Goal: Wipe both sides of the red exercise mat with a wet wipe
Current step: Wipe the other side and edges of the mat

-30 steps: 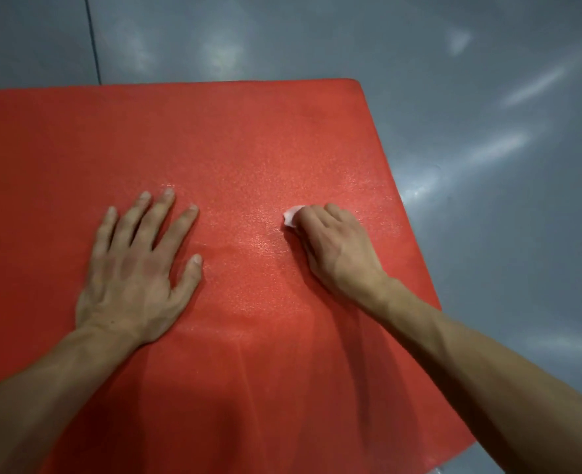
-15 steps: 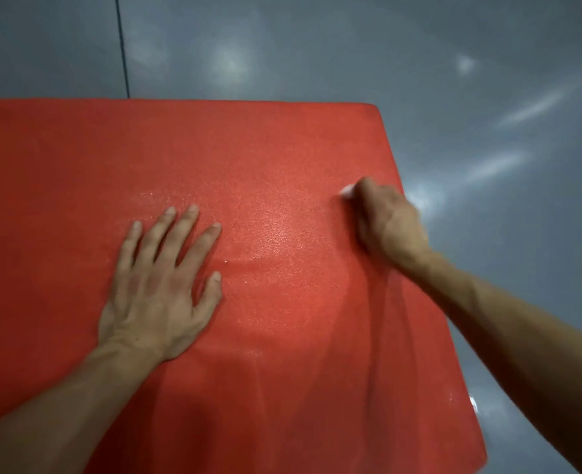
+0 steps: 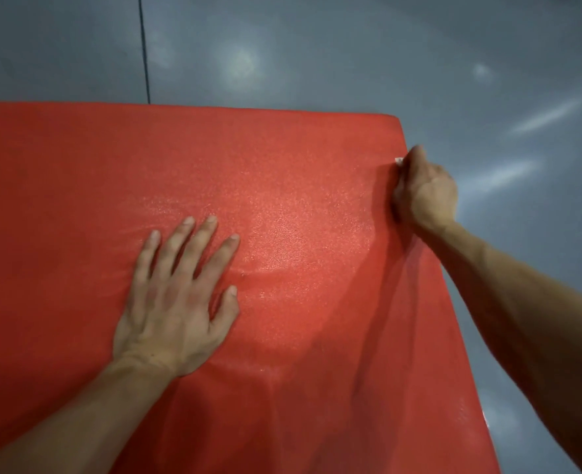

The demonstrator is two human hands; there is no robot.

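Note:
The red exercise mat (image 3: pixel 282 172) lies flat on the floor and fills most of the view. My left hand (image 3: pixel 176 299) rests flat on the mat near its middle, fingers spread and straight. My right hand (image 3: pixel 422 189) is at the mat's right edge near the far right corner, fingers curled round a white wet wipe (image 3: pixel 399 161). Only a small corner of the wipe shows past my fingers. A damp sheen marks the mat between my two hands.
A glossy grey floor (image 3: pixel 351 56) surrounds the mat at the back and the right, with light reflections on it. A dark seam line (image 3: pixel 144 46) runs across the floor behind the mat's far edge.
My right hand has slid the wipe from the middle of the mat out to its right edge. The left hand has stayed pressed flat on the mat.

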